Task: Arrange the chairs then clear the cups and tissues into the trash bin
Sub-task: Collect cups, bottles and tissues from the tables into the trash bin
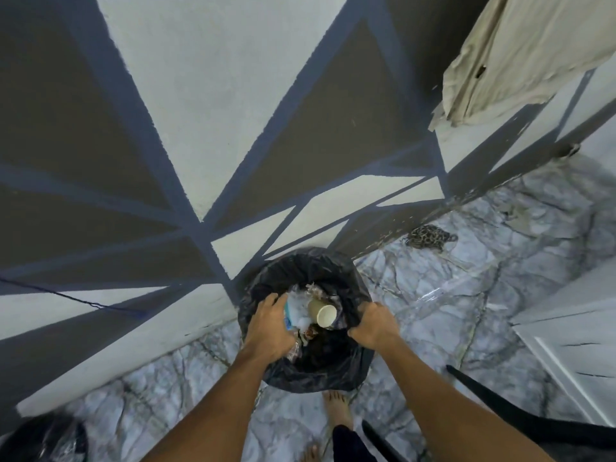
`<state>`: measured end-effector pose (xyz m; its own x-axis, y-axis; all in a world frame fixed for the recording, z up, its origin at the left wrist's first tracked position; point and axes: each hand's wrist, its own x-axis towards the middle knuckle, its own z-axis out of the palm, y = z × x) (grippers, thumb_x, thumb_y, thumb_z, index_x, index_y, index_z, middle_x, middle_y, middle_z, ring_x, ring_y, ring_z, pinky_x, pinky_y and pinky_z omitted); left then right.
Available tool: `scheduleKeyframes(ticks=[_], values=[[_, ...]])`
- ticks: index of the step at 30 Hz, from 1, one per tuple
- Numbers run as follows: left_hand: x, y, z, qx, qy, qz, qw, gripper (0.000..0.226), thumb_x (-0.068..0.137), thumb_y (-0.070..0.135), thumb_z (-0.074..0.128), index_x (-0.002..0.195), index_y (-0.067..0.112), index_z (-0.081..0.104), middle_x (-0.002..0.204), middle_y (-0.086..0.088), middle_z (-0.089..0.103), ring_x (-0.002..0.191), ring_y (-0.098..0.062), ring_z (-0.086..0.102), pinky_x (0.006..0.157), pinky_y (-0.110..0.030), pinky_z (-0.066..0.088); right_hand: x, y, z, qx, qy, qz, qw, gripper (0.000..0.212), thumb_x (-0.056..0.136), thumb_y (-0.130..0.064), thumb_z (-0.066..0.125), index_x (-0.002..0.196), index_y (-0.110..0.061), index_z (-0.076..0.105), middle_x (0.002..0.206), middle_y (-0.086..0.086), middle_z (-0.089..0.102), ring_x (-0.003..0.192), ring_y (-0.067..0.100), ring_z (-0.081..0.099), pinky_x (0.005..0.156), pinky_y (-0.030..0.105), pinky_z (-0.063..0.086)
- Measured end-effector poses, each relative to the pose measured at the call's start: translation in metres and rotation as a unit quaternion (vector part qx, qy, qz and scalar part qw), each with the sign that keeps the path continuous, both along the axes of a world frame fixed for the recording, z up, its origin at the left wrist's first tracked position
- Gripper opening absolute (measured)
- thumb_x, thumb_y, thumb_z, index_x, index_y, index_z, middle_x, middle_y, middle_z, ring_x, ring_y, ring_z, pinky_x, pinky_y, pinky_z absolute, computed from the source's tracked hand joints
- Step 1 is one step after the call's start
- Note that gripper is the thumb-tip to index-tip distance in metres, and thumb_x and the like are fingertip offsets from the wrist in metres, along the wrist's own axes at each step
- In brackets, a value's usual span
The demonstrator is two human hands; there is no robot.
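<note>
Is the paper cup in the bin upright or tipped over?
Tipped: the paper cup lies on its side on the rubbish inside the trash bin.

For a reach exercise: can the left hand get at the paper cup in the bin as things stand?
Probably yes: the left hand is over the open mouth of the bin bag, close beside the paper cup, which lies uncovered on top of the rubbish.

Your arms reach forward-down, bare; left hand (268,325) palm down, fingers curled, grip unclear; right hand (373,325) clenches bin liner (310,263).
</note>
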<state>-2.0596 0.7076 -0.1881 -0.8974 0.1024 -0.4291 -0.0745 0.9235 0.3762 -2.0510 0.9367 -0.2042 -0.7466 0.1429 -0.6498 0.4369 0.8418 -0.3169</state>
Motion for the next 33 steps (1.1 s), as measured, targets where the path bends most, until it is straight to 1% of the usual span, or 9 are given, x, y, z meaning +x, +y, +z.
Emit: scheduleKeyframes(ticks=[2,5,8,10,14,18,22,28,33], values=[[0.003,0.003,0.005,0.011,0.003,-0.007,1.0,0.077,0.076,0.022,0.07,0.147,0.012,0.041,0.146,-0.008,0.041,0.133,-0.03,0.04,0.108,-0.037,0.038,0.008,0.001,0.006,-0.005,-0.002,0.004,1.0,0.038,0.067,-0.037,0.07,0.1,-0.02,0.064,0.109,0.006,0.065,0.101,0.027,0.063,0.084,0.036,0.055],[0.004,0.011,0.019,0.03,0.016,-0.039,0.999,0.065,0.077,0.022,0.072,0.137,0.009,0.051,0.136,-0.008,0.049,0.127,-0.029,0.045,0.104,-0.036,0.041,0.022,0.001,0.024,-0.014,0.011,0.004,1.0,0.037,0.069,-0.037,0.072,0.1,-0.019,0.066,0.101,0.004,0.066,0.099,0.025,0.064,0.08,0.032,0.054],[0.008,0.026,0.037,0.045,0.015,-0.086,0.995,0.073,0.078,0.017,0.07,0.145,0.01,0.042,0.146,-0.006,0.042,0.135,-0.025,0.037,0.112,-0.036,0.034,0.044,0.006,0.049,-0.017,0.05,-0.033,0.998,0.031,0.068,-0.032,0.071,0.097,-0.019,0.069,0.099,0.003,0.069,0.097,0.022,0.066,0.08,0.031,0.056],[0.013,0.042,0.051,0.06,0.029,-0.114,0.991,0.075,0.078,0.015,0.068,0.148,0.012,0.04,0.149,-0.003,0.04,0.138,-0.023,0.034,0.115,-0.035,0.032,0.064,0.013,0.07,-0.012,0.083,-0.071,0.994,0.033,0.072,-0.029,0.071,0.103,-0.019,0.071,0.107,0.004,0.07,0.101,0.023,0.065,0.085,0.034,0.056],[0.041,0.092,0.084,0.106,0.071,-0.194,0.973,0.069,0.079,0.02,0.067,0.144,0.014,0.045,0.145,-0.001,0.044,0.134,-0.021,0.037,0.113,-0.032,0.035,0.113,0.036,0.12,0.006,0.152,-0.144,0.978,0.048,0.081,-0.03,0.069,0.127,-0.018,0.062,0.129,0.007,0.061,0.117,0.025,0.059,0.095,0.034,0.051],[0.082,0.163,0.121,0.177,0.09,-0.282,0.939,0.066,0.08,0.018,0.066,0.143,0.014,0.046,0.146,-0.001,0.043,0.137,-0.022,0.036,0.113,-0.033,0.033,0.179,0.077,0.167,0.046,0.24,-0.228,0.943,0.042,0.084,-0.024,0.065,0.126,-0.017,0.063,0.127,0.008,0.064,0.118,0.026,0.058,0.095,0.036,0.049],[0.14,0.245,0.155,0.227,0.104,-0.379,0.891,0.065,0.084,0.021,0.068,0.144,0.014,0.045,0.149,-0.003,0.041,0.141,-0.021,0.033,0.115,-0.033,0.03,0.266,0.124,0.199,0.102,0.322,-0.324,0.883,0.038,0.083,-0.021,0.063,0.12,-0.016,0.067,0.125,0.006,0.065,0.12,0.024,0.057,0.101,0.034,0.044],[0.263,0.345,0.18,0.234,0.105,-0.522,0.813,0.06,0.077,0.016,0.071,0.134,0.009,0.055,0.136,-0.008,0.052,0.13,-0.028,0.045,0.106,-0.035,0.038,0.416,0.179,0.204,0.139,0.312,-0.447,0.827,0.04,0.084,-0.021,0.065,0.124,-0.018,0.064,0.13,0.006,0.062,0.124,0.026,0.053,0.104,0.033,0.039],[0.383,0.41,0.165,0.226,0.059,-0.59,0.773,0.065,0.084,0.02,0.065,0.145,0.01,0.044,0.148,-0.005,0.042,0.137,-0.024,0.038,0.113,-0.036,0.034,0.544,0.214,0.186,0.113,0.278,-0.522,0.799,0.045,0.083,-0.023,0.063,0.128,-0.019,0.061,0.132,0.003,0.06,0.122,0.023,0.055,0.101,0.032,0.043]])
